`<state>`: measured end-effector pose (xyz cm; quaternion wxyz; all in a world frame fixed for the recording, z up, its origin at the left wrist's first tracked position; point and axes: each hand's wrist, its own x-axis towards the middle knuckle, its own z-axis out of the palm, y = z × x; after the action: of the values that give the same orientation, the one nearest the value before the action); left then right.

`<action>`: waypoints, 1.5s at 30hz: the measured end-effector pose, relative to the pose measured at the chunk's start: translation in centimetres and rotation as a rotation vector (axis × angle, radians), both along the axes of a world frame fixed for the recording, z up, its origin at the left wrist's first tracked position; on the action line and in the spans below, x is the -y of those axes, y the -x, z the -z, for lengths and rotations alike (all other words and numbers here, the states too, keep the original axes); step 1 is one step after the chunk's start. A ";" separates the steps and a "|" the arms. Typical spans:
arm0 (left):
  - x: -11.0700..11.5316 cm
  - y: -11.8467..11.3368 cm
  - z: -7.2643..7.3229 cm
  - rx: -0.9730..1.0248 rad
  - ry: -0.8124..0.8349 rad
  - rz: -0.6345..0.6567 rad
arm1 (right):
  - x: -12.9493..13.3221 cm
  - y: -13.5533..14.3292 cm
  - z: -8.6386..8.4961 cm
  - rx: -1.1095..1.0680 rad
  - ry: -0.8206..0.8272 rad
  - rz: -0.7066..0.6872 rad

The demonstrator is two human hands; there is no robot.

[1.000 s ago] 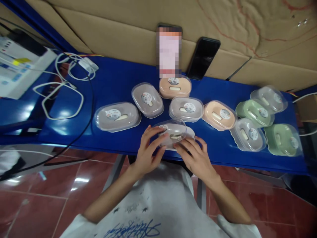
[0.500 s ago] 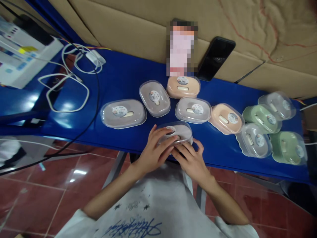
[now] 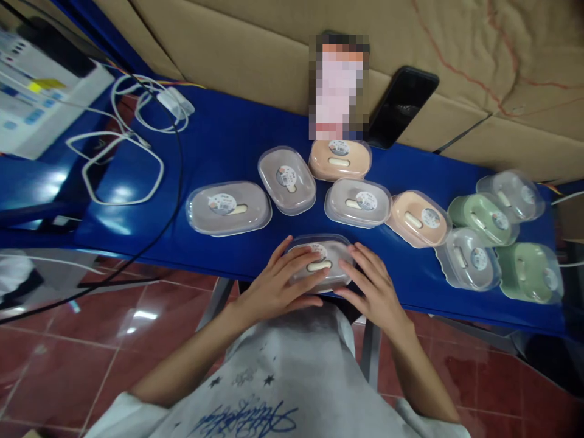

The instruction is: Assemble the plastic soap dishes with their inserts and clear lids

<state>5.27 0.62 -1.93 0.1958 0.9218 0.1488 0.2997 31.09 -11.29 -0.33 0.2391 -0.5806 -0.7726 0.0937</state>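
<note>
A grey oval box (image 3: 335, 252) with a clear lid, a round label and a cream handle lies flat at the front edge of the blue table (image 3: 219, 146). Across the left part of its lid rests my left hand (image 3: 285, 280), its fingers spread. My right hand (image 3: 374, 283) touches the box's right side with fingertips, the fingers apart. Behind the box are a grey box (image 3: 229, 208) at the left, a tilted grey box (image 3: 286, 180), an orange box (image 3: 340, 159) and another grey box (image 3: 358, 202).
To the right sit an orange box (image 3: 420, 219), green boxes (image 3: 529, 272) and more grey ones (image 3: 469, 258). A black phone (image 3: 404, 106) leans on the cardboard beside a blurred-out phone (image 3: 337, 88). White cables (image 3: 159, 176) and a white power strip (image 3: 59, 103) lie at the left.
The grey box between my hands has come down flat, nearer the table edge. My right hand has moved from under its front to its right side, fingers spread.
</note>
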 end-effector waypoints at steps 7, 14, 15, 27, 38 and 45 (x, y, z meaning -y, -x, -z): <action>-0.5 0.9 0.5 0.029 0.010 -0.051 | 0.1 0.7 -0.1 0.087 -0.088 0.001; -1.2 1.2 0.5 -0.082 -0.045 -0.083 | 0.6 1.6 0.7 0.186 -0.141 0.031; -1.2 1.2 0.5 -0.085 -0.052 -0.093 | 0.7 1.6 0.9 0.189 -0.137 0.032; -1.4 1.4 0.3 -0.069 -0.106 -0.076 | 1.6 1.7 2.0 0.169 -0.157 0.066; -1.3 0.8 0.3 -0.120 -0.143 -0.037 | -0.4 1.7 0.1 0.183 0.004 -0.024; -1.5 1.5 0.0 -0.167 -0.130 -0.127 | -0.3 2.0 0.7 0.217 -0.027 0.063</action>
<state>3.73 2.15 -1.91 0.1033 0.9429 0.2031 0.2430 29.05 -10.96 -1.06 0.1646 -0.6080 -0.7766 0.0125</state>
